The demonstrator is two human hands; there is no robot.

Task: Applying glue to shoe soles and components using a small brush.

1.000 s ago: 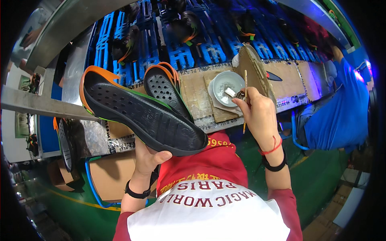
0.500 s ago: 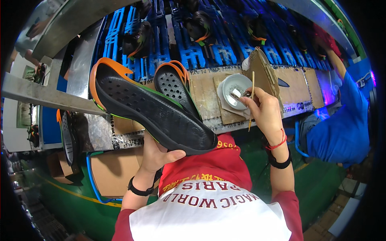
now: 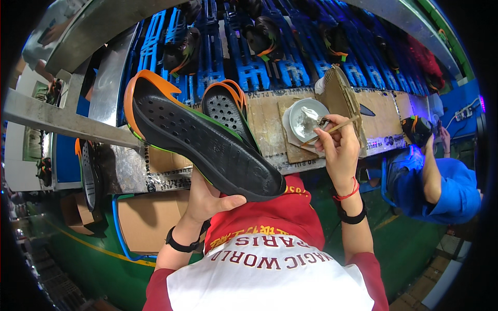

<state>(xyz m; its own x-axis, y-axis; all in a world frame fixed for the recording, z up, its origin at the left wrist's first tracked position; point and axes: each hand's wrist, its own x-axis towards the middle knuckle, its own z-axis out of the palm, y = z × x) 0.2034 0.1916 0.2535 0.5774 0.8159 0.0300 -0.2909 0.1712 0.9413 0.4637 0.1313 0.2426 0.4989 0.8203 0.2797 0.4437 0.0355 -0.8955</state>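
Observation:
My left hand (image 3: pixel 203 201) grips a black shoe sole (image 3: pixel 205 142) with an orange and green rim from beneath its near end, thumb along the edge. The sole is tilted, its perforated inner face up. Pinched in my right hand (image 3: pixel 341 153) is a thin wooden stick (image 3: pixel 346 124), slanting over the near edge of a white bowl (image 3: pixel 291 124). A small dark piece shows by the fingertips; I cannot tell what it is. Whitish, shiny stuff lies in the bowl. Partly behind the held sole is a second sole (image 3: pixel 223 110) of the same kind.
Cardboard (image 3: pixel 267 119) covers the bench, with an upright cardboard flap (image 3: pixel 336 96) beside the bowl. Beyond runs a blue rack (image 3: pixel 249 72) carrying dark shoes (image 3: pixel 181 52). A metal beam (image 3: pixel 67 122) crosses at left, near another sole (image 3: pixel 89 173). A blue-clothed co-worker (image 3: pixel 448 192) sits at right.
The stick has swung from upright to a slant as my right hand turned and shifted slightly left. My left hand still holds the sole. The co-worker's arm has come down, near a dark shoe.

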